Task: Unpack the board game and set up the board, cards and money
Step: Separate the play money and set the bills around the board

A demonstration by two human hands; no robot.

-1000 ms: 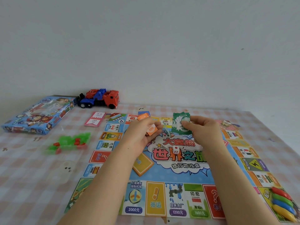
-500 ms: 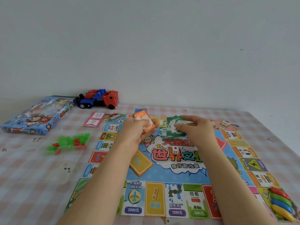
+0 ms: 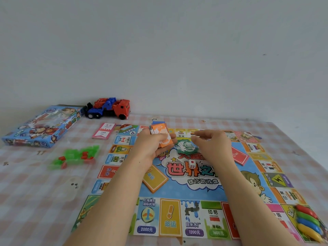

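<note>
The colourful game board (image 3: 179,190) lies flat on the checked tablecloth. My left hand (image 3: 150,148) grips a stack of orange money notes (image 3: 162,136) over the board's far side. A fanned stack of green notes (image 3: 185,147) lies on the board's middle, just right of the orange stack. My right hand (image 3: 212,146) hovers at the green stack's right edge with its fingers loosely curled. A white die (image 3: 192,164), a yellow card deck (image 3: 154,178) and a red card deck (image 3: 239,157) sit on the board. A pink note stack (image 3: 103,133) lies left of the board.
The blue game box (image 3: 40,126) and a red and blue toy truck (image 3: 110,109) stand at the far left by the wall. Green and red plastic houses (image 3: 78,155) lie left of the board. Coloured pawns (image 3: 308,221) rest on the board's near right corner.
My right hand has lowered the green notes from upright in its fingers to flat on the board. My left hand has lifted the orange stack slightly and shifted it left.
</note>
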